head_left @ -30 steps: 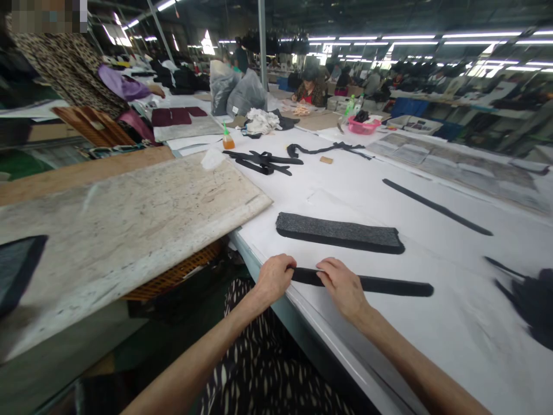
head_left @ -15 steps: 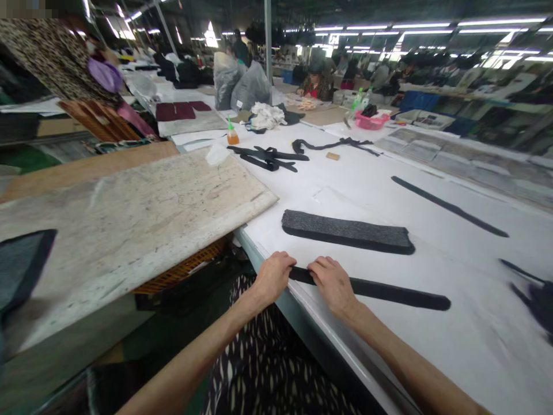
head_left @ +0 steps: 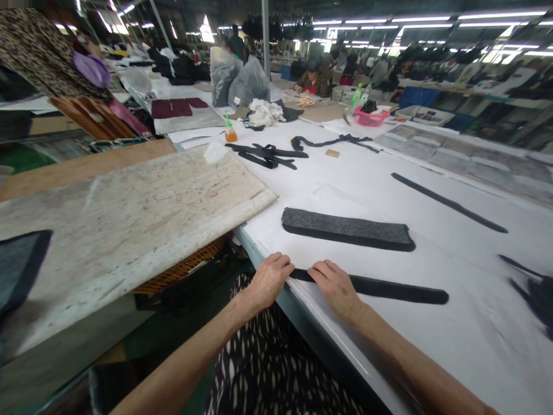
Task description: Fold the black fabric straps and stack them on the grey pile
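A long black fabric strip [head_left: 397, 289] lies on the white table near its front edge. My left hand [head_left: 271, 279] pinches the strip's left end at the table edge. A short way to the right, my right hand [head_left: 334, 286] has its fingers closed on the same strip, with a small stretch of it showing between the hands. The fingertips are partly hidden by the hands. Just beyond lies a dark grey knitted band [head_left: 348, 228] with a black lower border, flat and touched by neither hand.
A worn pale board [head_left: 142, 202] stands at left, with a grey, black-edged fabric piece [head_left: 23, 268] on it. Farther back lie tangled black strips [head_left: 268, 154], a glue-like bottle [head_left: 230, 131] and a pink basket [head_left: 371, 117]. A single dark strip [head_left: 449, 203] lies right.
Both hands keep their hold on the black strip, almost in the same place. The view has shifted very slightly; the knitted band has not moved on the table.
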Tool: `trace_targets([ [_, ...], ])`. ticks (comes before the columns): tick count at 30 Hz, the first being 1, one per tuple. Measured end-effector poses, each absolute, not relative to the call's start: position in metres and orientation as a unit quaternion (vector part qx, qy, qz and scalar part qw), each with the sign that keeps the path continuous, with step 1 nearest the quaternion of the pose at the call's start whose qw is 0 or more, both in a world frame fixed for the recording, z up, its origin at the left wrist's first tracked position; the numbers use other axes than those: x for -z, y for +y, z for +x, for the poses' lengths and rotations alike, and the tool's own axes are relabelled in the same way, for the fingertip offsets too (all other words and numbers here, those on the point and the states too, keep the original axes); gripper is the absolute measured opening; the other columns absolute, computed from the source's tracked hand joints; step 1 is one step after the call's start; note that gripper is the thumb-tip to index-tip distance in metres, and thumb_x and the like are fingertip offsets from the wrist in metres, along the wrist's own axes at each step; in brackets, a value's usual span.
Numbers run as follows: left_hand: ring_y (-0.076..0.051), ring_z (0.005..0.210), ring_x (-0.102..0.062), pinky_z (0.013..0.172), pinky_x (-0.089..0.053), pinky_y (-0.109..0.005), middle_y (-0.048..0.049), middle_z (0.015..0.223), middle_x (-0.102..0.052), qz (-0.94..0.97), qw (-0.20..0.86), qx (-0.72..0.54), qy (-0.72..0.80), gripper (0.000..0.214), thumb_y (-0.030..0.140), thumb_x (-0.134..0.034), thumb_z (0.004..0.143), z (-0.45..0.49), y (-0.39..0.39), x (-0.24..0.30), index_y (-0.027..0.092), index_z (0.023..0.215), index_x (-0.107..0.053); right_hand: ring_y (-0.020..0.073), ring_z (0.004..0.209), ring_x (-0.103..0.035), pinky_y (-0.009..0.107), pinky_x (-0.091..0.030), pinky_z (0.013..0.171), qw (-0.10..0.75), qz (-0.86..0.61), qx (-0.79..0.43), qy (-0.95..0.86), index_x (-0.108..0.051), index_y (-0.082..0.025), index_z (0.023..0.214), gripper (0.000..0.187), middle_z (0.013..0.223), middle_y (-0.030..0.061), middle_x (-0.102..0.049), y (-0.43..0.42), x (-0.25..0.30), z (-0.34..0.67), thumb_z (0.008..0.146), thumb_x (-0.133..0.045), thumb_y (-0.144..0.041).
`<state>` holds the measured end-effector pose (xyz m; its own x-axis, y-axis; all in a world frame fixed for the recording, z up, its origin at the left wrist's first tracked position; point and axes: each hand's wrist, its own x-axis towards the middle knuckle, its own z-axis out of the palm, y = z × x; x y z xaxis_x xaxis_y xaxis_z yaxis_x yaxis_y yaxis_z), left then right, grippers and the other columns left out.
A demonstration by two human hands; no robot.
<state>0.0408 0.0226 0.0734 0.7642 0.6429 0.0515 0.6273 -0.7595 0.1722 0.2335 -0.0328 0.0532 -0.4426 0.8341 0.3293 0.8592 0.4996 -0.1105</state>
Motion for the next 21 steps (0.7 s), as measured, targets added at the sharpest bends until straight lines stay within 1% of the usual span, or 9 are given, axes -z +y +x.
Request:
trace_targets([
  [4, -0.023, 0.087, -0.048, 0.081, -0.044, -0.035, -0.0086, 0.093, -0.056, 0.953, 0.059, -0.012, 0.297, 0.022, 0.004, -0.049, 0.074, 0.039, 0.022, -0.080, 0.013, 0.093, -0.056, 0.0194, 0.078, -0.047, 0.032, -0.042, 0.072, 0.161, -0.483, 0.048, -0.860, -0.062, -0.014, 0.092, 0.025, 0.085, 0.0068, -0.057, -0.032, -0.054, 0.234, 0.090, -0.038, -0.009],
  [7, -0.023, 0.086, -0.048, 0.081, -0.043, -0.035, -0.0093, 0.093, -0.056, 0.958, 0.045, 0.001, 0.283, 0.022, 0.005, -0.044, 0.079, 0.038, 0.021, -0.081, 0.012, 0.097, -0.055, 0.0192, 0.077, -0.046, 0.032, -0.041, 0.070, 0.151, -0.472, 0.058, -0.867, -0.062, -0.014, 0.091, 0.024, 0.085, 0.0072, -0.056, -0.032, -0.056, 0.234, 0.090, -0.038, -0.009],
  [10, -0.023, 0.087, -0.048, 0.081, -0.043, -0.036, -0.0105, 0.094, -0.055, 0.965, 0.022, -0.006, 0.263, 0.024, 0.006, -0.039, 0.083, 0.037, 0.020, -0.076, 0.011, 0.101, -0.054, 0.0196, 0.077, -0.045, 0.032, -0.040, 0.069, 0.125, -0.461, 0.074, -0.875, -0.062, -0.013, 0.090, 0.020, 0.083, 0.0072, -0.055, -0.032, -0.057, 0.234, 0.088, -0.042, -0.008],
  [14, -0.024, 0.086, -0.047, 0.080, -0.042, -0.037, -0.0114, 0.094, -0.055, 0.973, -0.025, -0.008, 0.229, 0.024, 0.005, -0.040, 0.083, 0.035, 0.021, -0.069, 0.009, 0.102, -0.054, 0.0194, 0.076, -0.043, 0.032, -0.039, 0.067, 0.088, -0.446, 0.104, -0.885, -0.060, -0.012, 0.089, 0.014, 0.083, 0.0063, -0.053, -0.031, -0.055, 0.234, 0.085, -0.048, -0.008],
  [16, -0.024, 0.084, -0.047, 0.078, -0.042, -0.037, -0.0111, 0.092, -0.055, 0.976, -0.047, -0.004, 0.214, 0.023, 0.005, -0.040, 0.083, 0.035, 0.022, -0.068, 0.008, 0.101, -0.055, 0.0193, 0.075, -0.043, 0.032, -0.038, 0.067, 0.080, -0.440, 0.124, -0.886, -0.059, -0.012, 0.095, 0.014, 0.082, 0.0058, -0.052, -0.031, -0.054, 0.233, 0.085, -0.049, -0.009],
  [19, -0.024, 0.083, -0.048, 0.076, -0.042, -0.036, -0.0105, 0.090, -0.055, 0.978, -0.070, 0.000, 0.196, 0.024, 0.005, -0.040, 0.084, 0.035, 0.023, -0.069, 0.007, 0.103, -0.054, 0.0196, 0.076, -0.043, 0.032, -0.037, 0.068, 0.067, -0.435, 0.151, -0.885, -0.054, -0.012, 0.108, 0.023, 0.083, 0.0055, -0.051, -0.030, -0.055, 0.231, 0.086, -0.048, -0.011],
  [21, -0.024, 0.084, -0.048, 0.077, -0.042, -0.036, -0.0102, 0.091, -0.055, 0.979, -0.077, 0.001, 0.190, 0.026, 0.006, -0.038, 0.085, 0.034, 0.024, -0.070, 0.008, 0.106, -0.053, 0.0196, 0.076, -0.042, 0.033, -0.036, 0.067, 0.059, -0.430, 0.159, -0.887, -0.053, -0.011, 0.110, 0.024, 0.083, 0.0057, -0.050, -0.029, -0.056, 0.229, 0.086, -0.047, -0.011],
])
